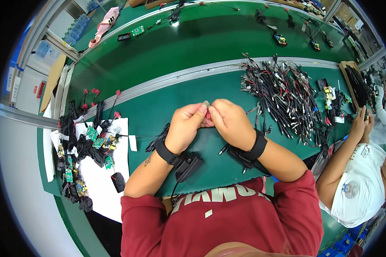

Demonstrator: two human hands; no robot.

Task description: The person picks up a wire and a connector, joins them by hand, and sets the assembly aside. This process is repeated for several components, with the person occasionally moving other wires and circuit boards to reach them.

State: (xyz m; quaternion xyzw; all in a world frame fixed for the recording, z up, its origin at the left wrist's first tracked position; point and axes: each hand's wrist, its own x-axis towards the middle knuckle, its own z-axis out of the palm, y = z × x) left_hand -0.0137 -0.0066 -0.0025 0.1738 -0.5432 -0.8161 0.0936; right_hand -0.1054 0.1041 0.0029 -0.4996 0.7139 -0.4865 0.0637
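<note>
My left hand (188,124) and my right hand (230,124) meet above the green worktop, both with bent fingers and thumbs pinched together. Between the fingertips shows a small red piece (208,115); most of it is hidden, so its kind cannot be made out. Beside my left wrist lies a coiled black cable (159,138), partly covered by the hand. To the right of my hands spreads a large heap of black cables (283,100) with metal plug tips and red and black wire ends.
At the left, green circuit boards (92,133) and bundled black cables lie partly on a white sheet (116,160). Beyond the metal rail (180,79) runs a green belt carrying boards and cables. A co-worker in a white shirt (358,186) sits close on the right.
</note>
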